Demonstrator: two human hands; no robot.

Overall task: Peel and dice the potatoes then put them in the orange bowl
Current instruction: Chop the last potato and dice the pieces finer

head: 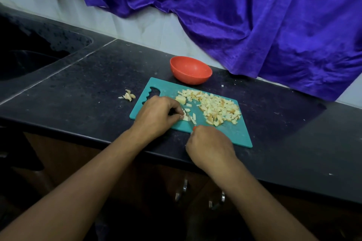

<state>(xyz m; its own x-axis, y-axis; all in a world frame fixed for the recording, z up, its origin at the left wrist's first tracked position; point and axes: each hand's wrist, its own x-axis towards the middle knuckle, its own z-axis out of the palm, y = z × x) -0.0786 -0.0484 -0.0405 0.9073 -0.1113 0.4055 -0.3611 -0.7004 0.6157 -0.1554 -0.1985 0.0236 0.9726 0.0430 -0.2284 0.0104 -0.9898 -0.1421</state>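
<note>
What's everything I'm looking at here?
cutting board: one, teal, on the black counter
orange bowl: one, orange-red, on the counter behind the board, apparently empty
diced potato: one pile, pale yellow, right side of the board
potato chunk: one, pale, uncut, beside the pile
potato piece: one, pale, under the knife
knife: one, red handle, blade on the potato piece
peel scraps: small heap, pale, on the counter left of the board
sink: one, dark, far left
cloth: one, purple, draped over the wall
left hand: fingers pinch the potato piece
right hand: grips the knife

Left hand (pixel 156 115), right hand (pixel 210 146): seemingly bare.
</note>
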